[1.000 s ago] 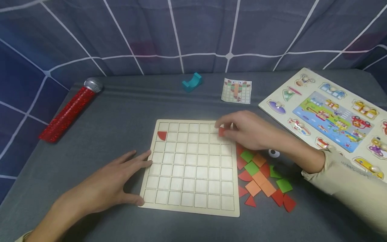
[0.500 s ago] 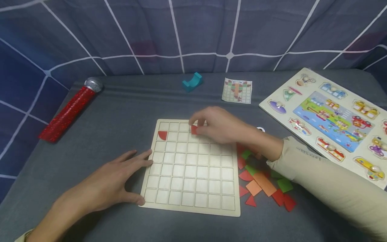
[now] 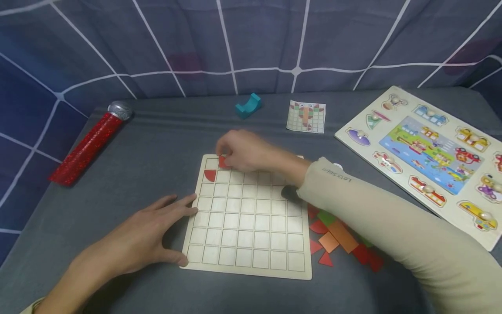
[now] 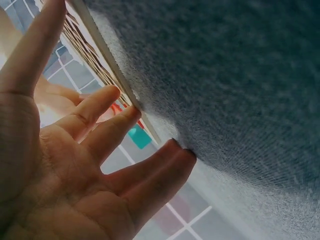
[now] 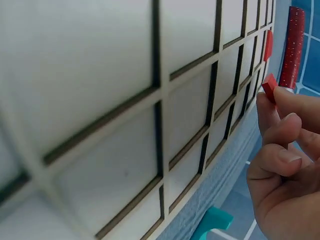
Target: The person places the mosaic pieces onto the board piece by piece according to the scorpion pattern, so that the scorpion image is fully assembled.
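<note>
Dark grey desk (image 3: 153,152). Lying directly on it: grid board (image 3: 246,222), central, near front; just right of it, red, orange and green tiles (image 3: 342,237), clustered loosely, partly behind sleeve (image 3: 376,205); at left, red microphone (image 3: 87,147), slanted, silver head (image 3: 120,110) towards back; along back, teal block (image 3: 249,107), then printed card (image 3: 306,117); at right, pegged puzzle (image 3: 431,155), angled, cut off by view edge.

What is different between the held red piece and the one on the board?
The right hand pinches the held piece; the placed piece lies untouched on the board. The held piece appears over the farthest row, the placed piece in the second. Both are red.
</note>
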A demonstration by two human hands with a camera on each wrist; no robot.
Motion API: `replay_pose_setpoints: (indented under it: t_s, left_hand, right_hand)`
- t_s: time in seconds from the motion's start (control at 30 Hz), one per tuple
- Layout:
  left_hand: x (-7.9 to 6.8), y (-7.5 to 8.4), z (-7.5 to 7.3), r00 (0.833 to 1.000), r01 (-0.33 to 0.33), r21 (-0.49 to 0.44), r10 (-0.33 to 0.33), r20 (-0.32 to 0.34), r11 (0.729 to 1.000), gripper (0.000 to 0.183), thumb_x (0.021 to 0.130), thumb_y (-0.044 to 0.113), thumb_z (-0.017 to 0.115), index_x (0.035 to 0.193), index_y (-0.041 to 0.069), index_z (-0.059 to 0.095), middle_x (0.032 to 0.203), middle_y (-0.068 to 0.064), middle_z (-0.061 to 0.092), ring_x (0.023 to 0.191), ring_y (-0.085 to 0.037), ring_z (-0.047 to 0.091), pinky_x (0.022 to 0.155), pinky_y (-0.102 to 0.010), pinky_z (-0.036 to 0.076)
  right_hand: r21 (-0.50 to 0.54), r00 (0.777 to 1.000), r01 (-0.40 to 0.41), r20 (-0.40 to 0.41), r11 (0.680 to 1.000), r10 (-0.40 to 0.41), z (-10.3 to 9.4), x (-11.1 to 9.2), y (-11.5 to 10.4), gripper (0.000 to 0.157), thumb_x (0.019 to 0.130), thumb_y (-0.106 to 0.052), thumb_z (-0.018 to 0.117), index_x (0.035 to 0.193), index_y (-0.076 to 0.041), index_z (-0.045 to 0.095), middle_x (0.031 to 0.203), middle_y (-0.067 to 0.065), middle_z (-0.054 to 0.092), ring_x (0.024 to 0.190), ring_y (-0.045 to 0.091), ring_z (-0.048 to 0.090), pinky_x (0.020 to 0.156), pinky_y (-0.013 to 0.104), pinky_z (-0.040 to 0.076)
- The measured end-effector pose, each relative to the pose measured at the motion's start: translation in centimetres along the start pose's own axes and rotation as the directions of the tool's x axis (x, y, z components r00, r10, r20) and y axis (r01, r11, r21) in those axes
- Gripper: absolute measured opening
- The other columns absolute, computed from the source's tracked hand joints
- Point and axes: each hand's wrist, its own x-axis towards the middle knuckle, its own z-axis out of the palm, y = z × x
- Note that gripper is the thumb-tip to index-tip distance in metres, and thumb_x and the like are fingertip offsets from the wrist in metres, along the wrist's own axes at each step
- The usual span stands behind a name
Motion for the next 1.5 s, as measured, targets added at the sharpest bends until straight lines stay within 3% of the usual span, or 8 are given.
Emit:
replay_pose_setpoints:
  t_s: [0.2, 0.37, 0.6, 1.0, 1.1, 1.17, 1.27, 1.5]
  left_hand:
    - [0.0, 0.0, -0.1, 1.000, 0.008, -0.001, -0.008, 0.008, 1.000, 0.088, 0.060, 0.061, 0.085, 0.136, 0.027, 0.056, 0.156, 0.003, 0.037, 0.135, -0.045, 0.038, 0.093, -0.065, 0.042]
    - [0.1, 0.0, 0.0, 1.000, 0.010, -0.007, -0.010, 0.011, 1.000, 0.088, 0.060, 0.060, 0.085, 0.136, 0.028, 0.056, 0.156, 0.003, 0.037, 0.134, -0.046, 0.038, 0.092, -0.066, 0.042]
    - [0.0, -0.1, 0.0, 1.000, 0.008, -0.003, -0.008, 0.008, 1.000, 0.088, 0.060, 0.061, 0.085, 0.137, 0.027, 0.057, 0.156, 0.003, 0.037, 0.134, -0.046, 0.038, 0.093, -0.066, 0.041]
    - [0.0, 0.0, -0.1, 1.000, 0.011, -0.024, -0.011, 0.008, 1.000, 0.087, 0.060, 0.057, 0.087, 0.136, 0.026, 0.057, 0.155, 0.003, 0.038, 0.135, -0.044, 0.038, 0.094, -0.064, 0.042]
    - [0.0, 0.0, -0.1, 1.000, 0.011, -0.025, -0.010, 0.010, 1.000, 0.088, 0.061, 0.058, 0.087, 0.137, 0.026, 0.057, 0.155, 0.003, 0.038, 0.135, -0.044, 0.037, 0.094, -0.065, 0.041]
    - [0.0, 0.0, -0.1, 1.000, 0.012, -0.026, -0.012, 0.013, 1.000, 0.088, 0.061, 0.058, 0.087, 0.137, 0.026, 0.056, 0.155, 0.003, 0.038, 0.136, -0.044, 0.037, 0.095, -0.065, 0.041]
    - [0.0, -0.1, -0.1, 1.000, 0.013, -0.025, -0.012, 0.017, 1.000, 0.089, 0.060, 0.059, 0.086, 0.138, 0.027, 0.056, 0.156, 0.002, 0.037, 0.136, -0.044, 0.036, 0.094, -0.065, 0.041]
    - [0.0, 0.0, -0.2, 1.000, 0.010, -0.024, -0.010, 0.016, 1.000, 0.089, 0.060, 0.058, 0.087, 0.137, 0.027, 0.056, 0.156, 0.001, 0.037, 0.136, -0.043, 0.036, 0.094, -0.065, 0.041]
  right_hand:
    - [-0.080, 0.999, -0.024, 0.020, 0.996, 0.026, 0.4, 0.6, -0.5, 0.025, 0.090, -0.002, 0.064, 0.114, -0.004, 0.068, 0.102, 0.003, 0.066, 0.089, 0.017, 0.059, 0.083, 0.030, 0.048]
    - [-0.111, 0.999, -0.037, 0.011, 0.993, 0.039, 0.5, 0.6, -0.8, 0.010, 0.090, -0.003, 0.065, 0.099, -0.005, 0.066, 0.095, 0.002, 0.065, 0.087, 0.018, 0.059, 0.080, 0.030, 0.048]
    - [-0.152, 0.998, -0.056, -0.003, 0.987, 0.056, 0.5, 0.7, -1.2, 0.004, 0.089, -0.006, 0.066, 0.093, -0.008, 0.068, 0.090, 0.000, 0.065, 0.083, 0.017, 0.059, 0.074, 0.030, 0.048]
    - [-0.141, 1.000, -0.014, 0.012, 0.990, 0.016, 0.4, 0.5, -0.8, 0.028, 0.080, 0.009, 0.057, 0.059, -0.010, 0.060, 0.061, -0.002, 0.050, 0.057, 0.013, 0.039, 0.053, 0.025, 0.031]
    - [-0.149, 1.000, -0.020, 0.021, 0.989, 0.024, 0.3, 0.4, -1.0, 0.025, 0.081, 0.008, 0.058, 0.065, -0.009, 0.066, 0.071, -0.001, 0.061, 0.066, 0.013, 0.049, 0.060, 0.025, 0.041]
    - [-0.154, 0.999, -0.034, 0.025, 0.987, 0.038, 0.3, 0.4, -1.0, 0.022, 0.083, 0.006, 0.060, 0.077, -0.009, 0.074, 0.089, 0.001, 0.070, 0.080, 0.015, 0.058, 0.074, 0.029, 0.049]
    - [-0.149, 0.997, -0.062, 0.040, 0.987, 0.069, 0.2, 0.2, -1.1, 0.023, 0.085, 0.003, 0.062, 0.097, -0.008, 0.078, 0.111, 0.003, 0.071, 0.099, 0.018, 0.062, 0.089, 0.037, 0.050]
    - [-0.144, 0.996, -0.069, 0.043, 0.987, 0.076, 0.2, 0.1, -0.9, 0.026, 0.088, -0.003, 0.063, 0.111, -0.007, 0.075, 0.118, 0.005, 0.069, 0.100, 0.019, 0.061, 0.090, 0.037, 0.050]
